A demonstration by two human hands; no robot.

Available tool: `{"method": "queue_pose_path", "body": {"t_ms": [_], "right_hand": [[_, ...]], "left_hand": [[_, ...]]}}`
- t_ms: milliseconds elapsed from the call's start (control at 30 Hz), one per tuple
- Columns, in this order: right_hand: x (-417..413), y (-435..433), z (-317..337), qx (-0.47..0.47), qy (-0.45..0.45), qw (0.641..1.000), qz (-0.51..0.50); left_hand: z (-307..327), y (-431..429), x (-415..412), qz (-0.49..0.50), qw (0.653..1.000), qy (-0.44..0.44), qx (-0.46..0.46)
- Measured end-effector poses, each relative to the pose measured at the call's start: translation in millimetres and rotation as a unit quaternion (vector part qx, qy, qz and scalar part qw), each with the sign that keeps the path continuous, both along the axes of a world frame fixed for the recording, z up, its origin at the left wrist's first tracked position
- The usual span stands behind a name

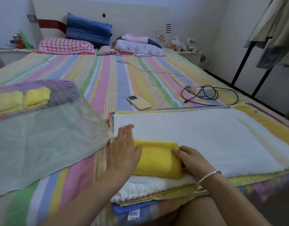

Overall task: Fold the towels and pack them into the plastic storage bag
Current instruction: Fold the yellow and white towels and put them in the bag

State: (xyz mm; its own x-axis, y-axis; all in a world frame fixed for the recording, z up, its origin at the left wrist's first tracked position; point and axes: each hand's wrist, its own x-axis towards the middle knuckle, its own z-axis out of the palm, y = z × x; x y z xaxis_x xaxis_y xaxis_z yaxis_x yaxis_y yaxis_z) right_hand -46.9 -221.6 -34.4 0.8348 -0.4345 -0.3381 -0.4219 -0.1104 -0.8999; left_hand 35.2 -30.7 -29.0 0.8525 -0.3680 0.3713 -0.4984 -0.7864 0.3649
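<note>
At lower centre, I have the folded yellow towel lying on the white towel. My right hand pinches its right end. My left hand is spread wide, thumb against the left end — not gripping. Lifted from one side only, the fold could flop open. The plastic storage bag at left lies flat — its mouth may snag the bundle.

Your left hand hides the nine-o'clock end of the yellow towel, and its fingers are blurred. The plastic storage bag runs off the frame at nine o'clock; the label at six o'clock is too small to read.
</note>
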Motion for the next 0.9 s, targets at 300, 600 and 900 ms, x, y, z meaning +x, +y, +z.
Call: {"method": "queue_pose_path", "body": {"t_ms": [300,600,900], "right_hand": [[-4.5,-16.3,20.5,-0.264,-0.165,0.950,-0.028],[29.0,36.9,46.0,-0.538,0.024,0.742,0.400],[35.1,40.0,36.3,-0.600,0.072,0.669,0.432]], "left_hand": [[-29.9,-12.7,2.4,-0.184,0.962,0.048,0.197],[-7.0,-4.4,32.8,-0.217,0.954,0.199,0.057],[38.6,-14.3,56.4,-0.175,0.920,0.277,0.213]]}}
